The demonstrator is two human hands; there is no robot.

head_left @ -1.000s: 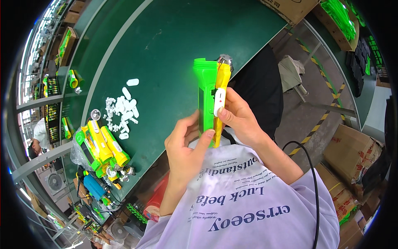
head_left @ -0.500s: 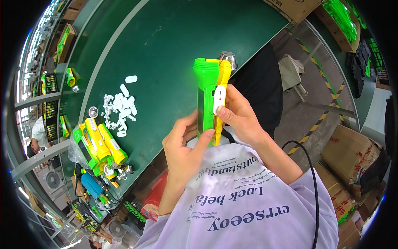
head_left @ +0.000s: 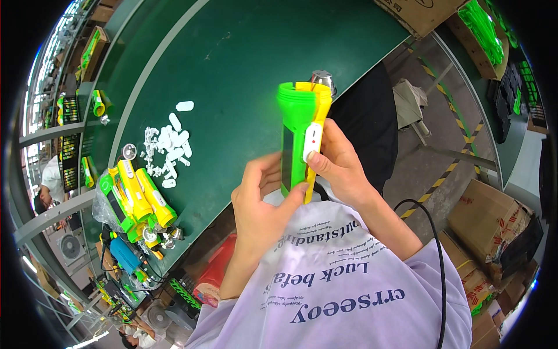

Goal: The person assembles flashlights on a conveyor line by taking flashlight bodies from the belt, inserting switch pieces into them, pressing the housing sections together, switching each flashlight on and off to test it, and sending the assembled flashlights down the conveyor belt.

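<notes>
Between my hands a flashlight body stands upright, made of a green half-shell (head_left: 295, 113) and a yellow half-shell (head_left: 321, 109) set side by side. A white oval switch plate (head_left: 313, 142) sits along their joint. Behind the wide top end shows a silver reflector cup (head_left: 323, 78). My left hand (head_left: 261, 195) is closed round the lower green side, its thumb near the seam at the bottom. My right hand (head_left: 343, 163) grips the yellow side, with the thumb against the lower end of the white plate. Fingers behind the body are partly hidden.
On the green table (head_left: 232, 87) lie loose white plastic parts (head_left: 171, 142). Several green and yellow flashlight bodies (head_left: 136, 195) are piled at the left, near a blue tool (head_left: 125, 255). Cardboard boxes (head_left: 485, 215) stand at the right. A black cable (head_left: 436, 244) hangs by my right arm.
The flashlight body has shifted slightly right and turned a little. At the top, the two half-shells now sit closer together. Both hands have kept their grip.
</notes>
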